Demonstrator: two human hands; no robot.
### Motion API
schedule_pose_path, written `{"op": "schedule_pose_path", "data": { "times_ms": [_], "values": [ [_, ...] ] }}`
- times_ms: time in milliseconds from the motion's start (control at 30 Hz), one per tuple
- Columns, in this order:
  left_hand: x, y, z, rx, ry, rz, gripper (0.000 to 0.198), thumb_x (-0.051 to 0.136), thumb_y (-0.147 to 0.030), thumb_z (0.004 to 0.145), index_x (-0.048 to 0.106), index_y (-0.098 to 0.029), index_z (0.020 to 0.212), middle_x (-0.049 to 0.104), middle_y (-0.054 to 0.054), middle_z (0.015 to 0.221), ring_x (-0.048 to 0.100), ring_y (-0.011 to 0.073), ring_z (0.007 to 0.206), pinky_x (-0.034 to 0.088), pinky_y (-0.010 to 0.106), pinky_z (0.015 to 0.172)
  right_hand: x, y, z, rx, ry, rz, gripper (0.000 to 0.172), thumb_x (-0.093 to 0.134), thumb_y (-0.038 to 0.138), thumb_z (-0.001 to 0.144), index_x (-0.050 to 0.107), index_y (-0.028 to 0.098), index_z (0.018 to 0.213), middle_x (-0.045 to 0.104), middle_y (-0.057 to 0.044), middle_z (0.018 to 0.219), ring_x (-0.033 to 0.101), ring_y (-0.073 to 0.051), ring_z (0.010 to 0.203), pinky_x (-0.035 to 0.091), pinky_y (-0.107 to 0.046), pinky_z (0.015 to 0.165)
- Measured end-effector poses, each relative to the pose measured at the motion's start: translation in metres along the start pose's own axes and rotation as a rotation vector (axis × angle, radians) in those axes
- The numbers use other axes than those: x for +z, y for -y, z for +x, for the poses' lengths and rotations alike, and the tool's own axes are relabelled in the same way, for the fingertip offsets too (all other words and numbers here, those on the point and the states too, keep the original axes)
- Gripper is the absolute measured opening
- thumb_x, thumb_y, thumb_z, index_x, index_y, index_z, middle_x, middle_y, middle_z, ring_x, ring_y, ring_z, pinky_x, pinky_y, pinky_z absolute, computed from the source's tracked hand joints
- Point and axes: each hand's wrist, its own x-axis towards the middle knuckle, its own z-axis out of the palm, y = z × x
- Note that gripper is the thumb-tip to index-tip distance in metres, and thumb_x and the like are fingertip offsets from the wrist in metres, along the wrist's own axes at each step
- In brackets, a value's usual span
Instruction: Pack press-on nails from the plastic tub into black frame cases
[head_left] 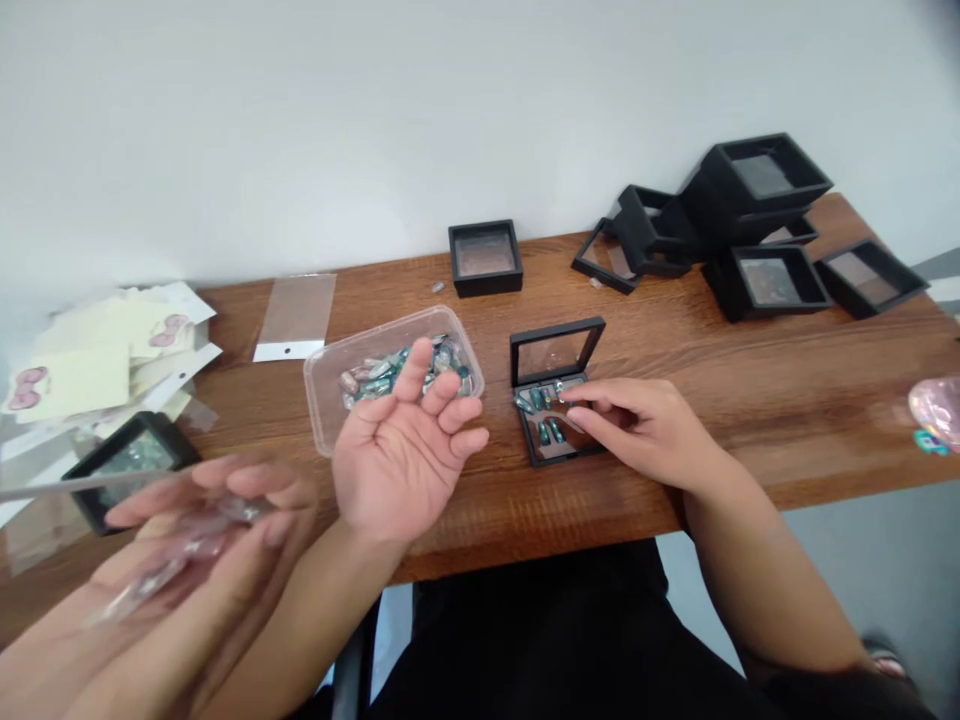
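My left hand (pixel 405 455) is held palm up with its fingers apart and nothing in it, just in front of a clear plastic tub (pixel 328 400) of small teal and silver pieces (pixel 379 372). My right hand (pixel 645 425) reaches into an open black display box (pixel 556 352). Its thumb and forefinger pinch one small teal piece (pixel 559 390) at the box's upper edge. Several more teal pieces (pixel 550 431) lie inside the box.
Another person's blurred hands (pixel 202 530) at lower left hold something clear. Beside them are a black box (pixel 131 465), pale cards (pixel 90 370) and a clear bag (pixel 296 315). One black box (pixel 485 257) stands at the back and a pile of them (pixel 750 220) at right.
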Motion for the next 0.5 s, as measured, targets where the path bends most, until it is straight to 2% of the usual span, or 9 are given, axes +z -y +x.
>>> {"op": "schedule_pose_path", "data": {
  "times_ms": [133,200,300,367,433,500],
  "values": [
    [0.0,0.0,-0.01,0.118,-0.094,-0.065,0.041,0.029,-0.028,0.102,0.068,-0.037,0.114,0.076,-0.009,0.112,0.073,0.0088,0.1,0.061,0.02,0.078,-0.001,-0.001,0.001,0.005,-0.009,-0.009,0.018,0.064,0.031,0.093,0.075,0.02,0.101,0.078,-0.002,0.087,0.057,-0.007,0.051,0.045,-0.021,0.051],
    [-0.003,0.0,-0.015,0.193,-0.124,-0.096,0.044,0.024,-0.029,0.105,0.064,-0.039,0.123,0.073,-0.011,0.12,0.07,0.0072,0.107,0.059,0.018,0.083,-0.001,-0.001,0.002,0.0,-0.022,-0.022,0.018,0.063,0.03,0.093,0.076,0.02,0.1,0.077,-0.001,0.082,0.055,-0.007,0.049,0.045,-0.021,0.05],
    [-0.012,-0.002,-0.021,0.348,-0.103,-0.165,0.05,0.021,-0.023,0.106,0.047,-0.045,0.143,0.065,-0.014,0.134,0.063,0.005,0.12,0.055,0.017,0.092,-0.001,-0.001,0.002,-0.003,-0.018,-0.042,0.018,0.063,0.03,0.093,0.076,0.019,0.099,0.077,-0.001,0.081,0.055,-0.007,0.049,0.045,-0.021,0.051],
    [-0.016,-0.003,-0.022,0.378,-0.089,-0.163,0.052,0.018,-0.023,0.106,0.042,-0.046,0.147,0.063,-0.015,0.137,0.059,0.0037,0.125,0.052,0.017,0.097,-0.001,0.0,0.003,-0.005,-0.009,-0.054,0.019,0.063,0.031,0.094,0.076,0.02,0.1,0.078,-0.002,0.084,0.056,-0.007,0.05,0.046,-0.021,0.052],
    [-0.018,-0.004,-0.021,0.383,-0.114,-0.072,0.05,0.017,-0.028,0.107,0.05,-0.047,0.139,0.064,-0.017,0.134,0.059,0.0023,0.124,0.052,0.017,0.097,-0.001,0.0,0.003,-0.009,-0.011,-0.068,0.02,0.062,0.032,0.094,0.076,0.019,0.1,0.078,-0.002,0.084,0.056,-0.007,0.049,0.045,-0.021,0.052],
    [-0.018,-0.004,-0.02,0.41,-0.132,0.128,0.042,0.023,-0.039,0.107,0.06,-0.05,0.125,0.066,-0.021,0.129,0.06,0.0039,0.123,0.055,0.017,0.094,-0.001,0.0,0.003,-0.013,-0.019,-0.081,0.021,0.061,0.033,0.094,0.076,0.019,0.099,0.078,-0.003,0.083,0.055,-0.008,0.048,0.045,-0.022,0.051]
  ]
}}
